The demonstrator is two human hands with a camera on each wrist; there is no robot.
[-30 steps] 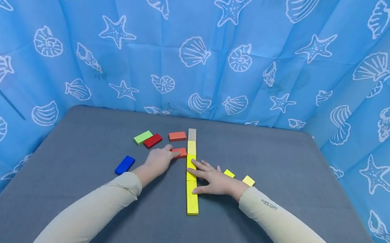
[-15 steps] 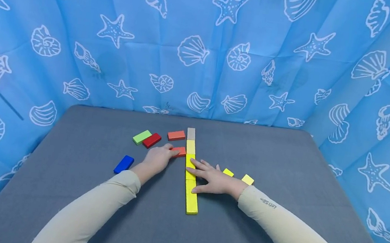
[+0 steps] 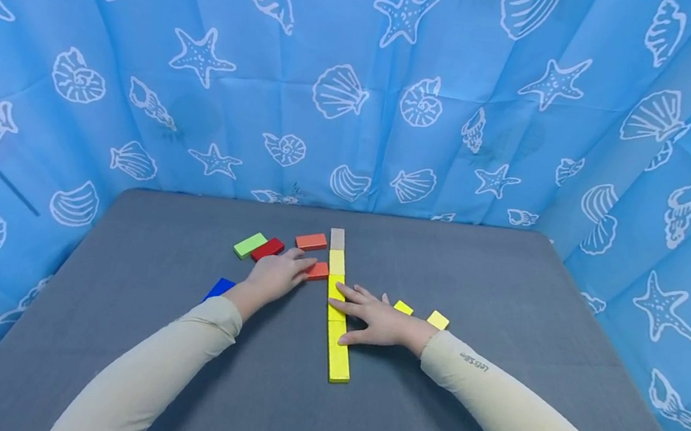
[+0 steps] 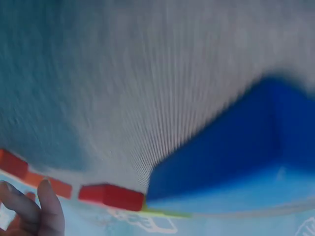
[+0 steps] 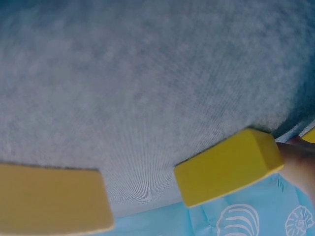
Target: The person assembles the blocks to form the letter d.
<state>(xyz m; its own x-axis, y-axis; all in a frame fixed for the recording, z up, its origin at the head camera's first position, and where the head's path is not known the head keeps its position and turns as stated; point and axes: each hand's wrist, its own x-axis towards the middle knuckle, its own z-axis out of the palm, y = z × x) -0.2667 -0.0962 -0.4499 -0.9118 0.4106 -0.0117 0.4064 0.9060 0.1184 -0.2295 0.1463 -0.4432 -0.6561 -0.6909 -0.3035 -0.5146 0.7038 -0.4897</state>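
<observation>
A straight row of blocks runs away from me in the head view: a bright yellow block (image 3: 337, 360) nearest, another yellow block (image 3: 336, 289), a pale yellow block (image 3: 337, 262) and a greyish block (image 3: 337, 238) at the far end. My right hand (image 3: 377, 319) rests its spread fingers on the two bright yellow ones. Left of the row, an orange-red block (image 3: 318, 271) lies against it. My left hand (image 3: 275, 277) is beside that block, its fingers loosely bent at the block's left end; whether they touch it is unclear. Nothing shows gripped in the left wrist view.
Behind the left hand lie an orange block (image 3: 311, 242), a dark red block (image 3: 267, 249) and a light green block (image 3: 250, 245). A blue block (image 3: 220, 288) is partly hidden by the left wrist. Beyond the right hand are a yellow block (image 3: 402, 307) and a pale yellow block (image 3: 438, 320).
My left hand has loosened from the orange-red block and shifted slightly left, covering more of the blue block. The right hand and the row have stayed put.
</observation>
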